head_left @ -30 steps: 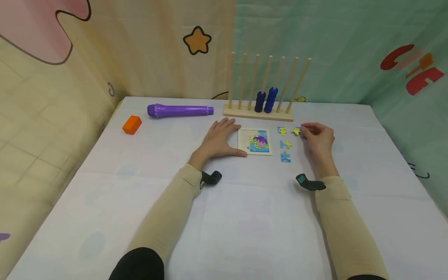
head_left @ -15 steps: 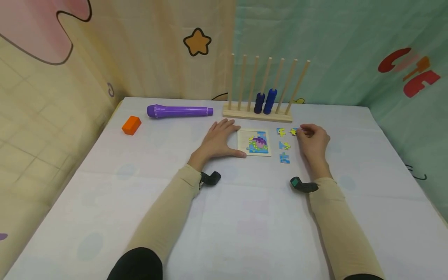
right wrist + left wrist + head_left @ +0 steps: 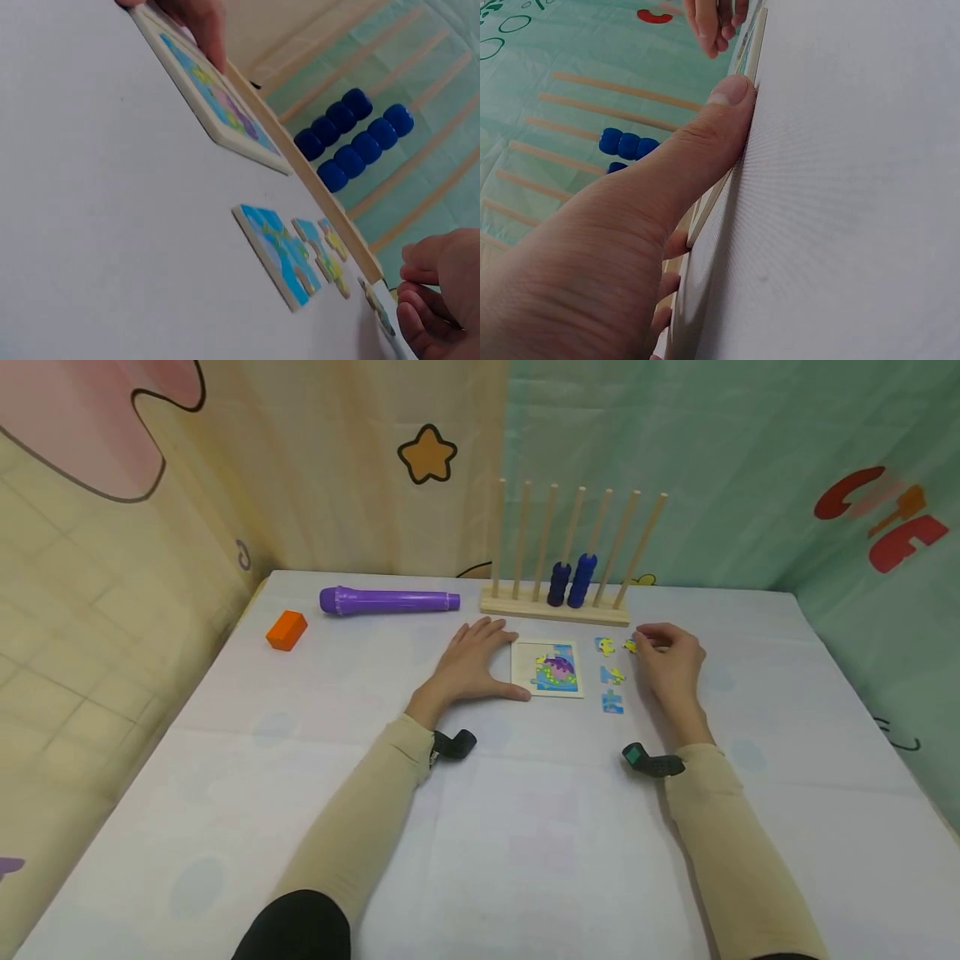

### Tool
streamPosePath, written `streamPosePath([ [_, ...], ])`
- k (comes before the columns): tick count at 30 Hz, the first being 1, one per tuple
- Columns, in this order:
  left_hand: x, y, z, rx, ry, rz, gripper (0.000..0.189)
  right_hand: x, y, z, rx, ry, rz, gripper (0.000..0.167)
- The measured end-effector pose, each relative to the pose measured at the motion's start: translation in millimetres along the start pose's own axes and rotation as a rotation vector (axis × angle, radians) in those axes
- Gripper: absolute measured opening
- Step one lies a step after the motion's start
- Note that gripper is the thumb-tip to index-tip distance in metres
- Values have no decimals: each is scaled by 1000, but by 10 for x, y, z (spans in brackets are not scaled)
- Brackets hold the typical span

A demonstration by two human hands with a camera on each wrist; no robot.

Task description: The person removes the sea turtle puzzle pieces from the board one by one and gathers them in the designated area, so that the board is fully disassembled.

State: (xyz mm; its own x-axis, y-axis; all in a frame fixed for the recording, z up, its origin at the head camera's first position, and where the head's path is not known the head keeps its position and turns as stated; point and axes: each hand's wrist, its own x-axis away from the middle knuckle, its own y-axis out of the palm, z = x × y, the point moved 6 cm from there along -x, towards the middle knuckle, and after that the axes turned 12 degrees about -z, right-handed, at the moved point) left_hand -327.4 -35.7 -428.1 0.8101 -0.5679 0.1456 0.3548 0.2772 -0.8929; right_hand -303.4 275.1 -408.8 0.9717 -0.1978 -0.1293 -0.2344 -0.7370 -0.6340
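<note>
My right grip (image 3: 671,660) hangs over the table (image 3: 480,835), fingers loosely curled, with nothing visible in it; its tips sit just beside the outermost puzzle piece (image 3: 376,306). My left grip (image 3: 472,665) is spread wide, thumb straight at the puzzle board (image 3: 524,664)'s near left corner, fingers by the far one. Three loose pieces (image 3: 612,703) lie in a column between board and right hand. From the head, fingertips partly cover the outermost piece; the right wrist view shows it lying flat. Only the left wrist shows my thumb pad edge-on against the board.
</note>
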Motion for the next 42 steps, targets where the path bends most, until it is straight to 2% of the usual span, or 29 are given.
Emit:
streamPosePath([
  [7,-3,6,-8,-6,5,2,110,44,178,-306,16,-77,-131,29],
  [19,-3,-2,-5,-22,11,22,109,298,775,-776,33,-281,-306,24],
  [24,7,15,-9,-18,10,18,108,378,903,-802,70,-324,-302,26],
  [36,27,31,18,-20,15,26,108,387,979,-763,92,-322,-283,34],
  [42,34,22,20,-28,5,21,107,393,1002,-757,95,-324,-276,32],
])
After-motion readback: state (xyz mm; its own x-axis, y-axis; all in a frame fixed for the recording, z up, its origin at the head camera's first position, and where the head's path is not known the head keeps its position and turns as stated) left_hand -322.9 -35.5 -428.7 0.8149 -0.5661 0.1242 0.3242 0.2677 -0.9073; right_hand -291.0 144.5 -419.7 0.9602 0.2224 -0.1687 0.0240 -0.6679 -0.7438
